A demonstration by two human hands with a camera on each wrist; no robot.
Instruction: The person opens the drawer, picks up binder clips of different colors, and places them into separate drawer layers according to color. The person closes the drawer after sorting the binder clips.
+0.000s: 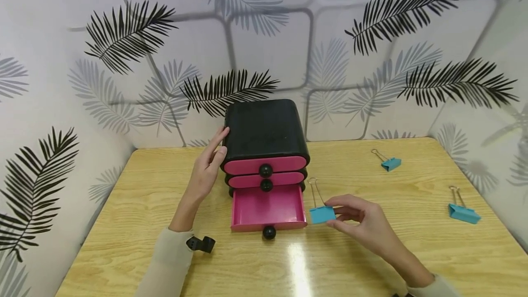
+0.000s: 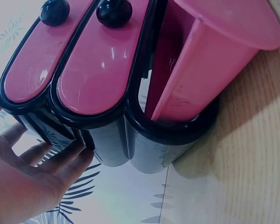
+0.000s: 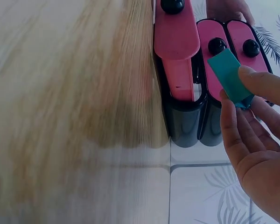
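A black mini drawer cabinet [image 1: 264,127] with pink fronts and round black knobs stands on the table. Its bottom drawer [image 1: 268,207] is pulled out, and the part of its inside that shows is bare; the two upper drawers are closed. My left hand [image 1: 204,175] lies against the cabinet's left side, fingers extended, as the left wrist view also shows. To the right of the pulled-out drawer, my right hand [image 1: 365,221] pinches a blue binder clip [image 1: 321,215] between thumb and fingers. The clip's wire handles point away from me, close beside the drawer's right edge.
Two more blue binder clips lie on the right of the wooden table [image 1: 136,223]: one farther back [image 1: 391,164], the other near the right edge [image 1: 464,213]. A leaf-patterned wall [image 1: 268,49] rises right behind the table.
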